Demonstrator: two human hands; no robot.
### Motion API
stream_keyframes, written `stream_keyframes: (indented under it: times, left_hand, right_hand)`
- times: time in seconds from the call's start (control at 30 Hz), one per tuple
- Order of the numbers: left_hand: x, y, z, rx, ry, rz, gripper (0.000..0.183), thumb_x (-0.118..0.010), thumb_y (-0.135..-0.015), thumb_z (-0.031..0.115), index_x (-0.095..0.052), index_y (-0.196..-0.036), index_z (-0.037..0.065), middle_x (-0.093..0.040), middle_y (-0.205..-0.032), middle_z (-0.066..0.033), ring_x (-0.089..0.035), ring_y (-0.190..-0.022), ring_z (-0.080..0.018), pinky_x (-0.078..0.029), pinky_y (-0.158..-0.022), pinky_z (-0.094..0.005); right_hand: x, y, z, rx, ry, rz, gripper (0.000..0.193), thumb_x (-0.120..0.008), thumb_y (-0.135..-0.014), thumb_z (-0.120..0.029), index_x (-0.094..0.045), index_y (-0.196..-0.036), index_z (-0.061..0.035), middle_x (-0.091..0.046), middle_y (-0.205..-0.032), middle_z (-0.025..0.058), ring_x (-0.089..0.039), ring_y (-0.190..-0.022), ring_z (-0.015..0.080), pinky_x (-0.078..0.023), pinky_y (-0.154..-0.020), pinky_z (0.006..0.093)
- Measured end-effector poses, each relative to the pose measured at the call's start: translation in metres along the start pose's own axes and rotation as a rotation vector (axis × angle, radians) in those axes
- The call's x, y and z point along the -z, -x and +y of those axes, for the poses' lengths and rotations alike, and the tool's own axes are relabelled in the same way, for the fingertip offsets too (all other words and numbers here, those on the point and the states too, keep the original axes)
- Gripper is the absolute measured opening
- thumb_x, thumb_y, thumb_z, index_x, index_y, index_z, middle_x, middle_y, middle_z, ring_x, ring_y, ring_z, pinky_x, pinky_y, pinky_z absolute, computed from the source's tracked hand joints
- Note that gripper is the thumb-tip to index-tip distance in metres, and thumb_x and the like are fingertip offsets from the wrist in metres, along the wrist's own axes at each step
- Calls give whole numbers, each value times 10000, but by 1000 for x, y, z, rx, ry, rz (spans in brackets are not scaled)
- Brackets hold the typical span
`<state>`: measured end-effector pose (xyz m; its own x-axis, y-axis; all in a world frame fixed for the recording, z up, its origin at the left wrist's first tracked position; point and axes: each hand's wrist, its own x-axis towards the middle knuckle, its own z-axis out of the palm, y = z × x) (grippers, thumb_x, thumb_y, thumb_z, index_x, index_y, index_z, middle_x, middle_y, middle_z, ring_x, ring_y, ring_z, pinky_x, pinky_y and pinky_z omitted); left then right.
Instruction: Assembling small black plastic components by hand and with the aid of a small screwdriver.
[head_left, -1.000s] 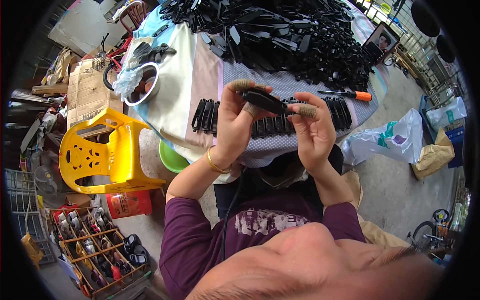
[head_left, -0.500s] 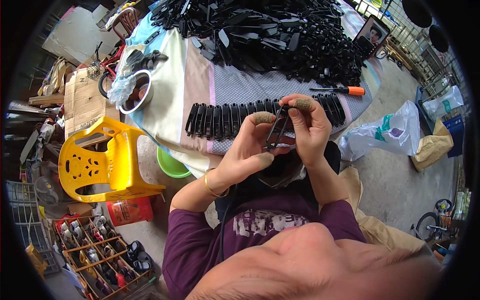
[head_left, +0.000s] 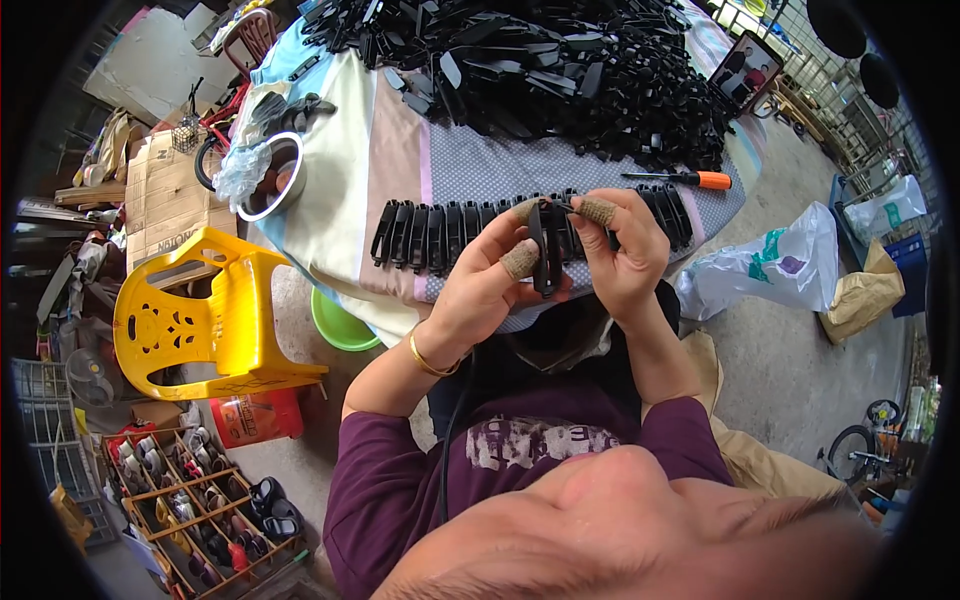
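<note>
Both my hands hold one narrow black plastic part point(head_left: 544, 252) upright over the near edge of the table. My left hand point(head_left: 490, 285) grips its lower half, the thumb and forefinger wrapped in tan tape. My right hand point(head_left: 622, 250) pinches its top, with a taped fingertip too. Just behind the hands a row of like black parts point(head_left: 430, 235) lies side by side on the cloth. A big heap of black parts point(head_left: 560, 70) fills the far table.
An orange-handled screwdriver point(head_left: 690, 180) lies right of the row. A metal bowl point(head_left: 275, 180) with a plastic bag sits at the table's left. A yellow plastic stool point(head_left: 205, 320), a green basin point(head_left: 340, 325) and a crate of small items point(head_left: 190, 500) stand on the floor at left; bags point(head_left: 780, 270) at right.
My hands have come down from a raised position toward the table's edge. The black part, first held flat between them, now stands upright in both hands.
</note>
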<state>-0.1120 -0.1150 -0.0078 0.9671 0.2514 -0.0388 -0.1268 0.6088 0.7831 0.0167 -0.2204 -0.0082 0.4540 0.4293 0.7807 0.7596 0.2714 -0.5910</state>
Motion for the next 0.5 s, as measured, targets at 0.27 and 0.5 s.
stream_keyframes:
  times: [0.27,0.5]
  left_hand:
    - [-1,-1,-5,-45,-24,12,434,-504,-923,154,-363,-1323,61,-541,-1115,-91,-616,-914,-219,-551,-760,-371]
    - [1,-1,-6,-55,-55,33,440,-526,-912,139,-384,-1319,50,-540,-1155,-80,-578,-1005,-171,-542,-783,-345]
  right_hand:
    - [-2,-1,3,233,108,8,150,-666,-742,45,-630,-886,16,-624,-840,112,-604,-715,222,-491,-614,276]
    - [3,-3,2,306,162,-81,176,-662,-721,41,-631,-893,23,-623,-849,114,-605,-724,255,-501,-627,309]
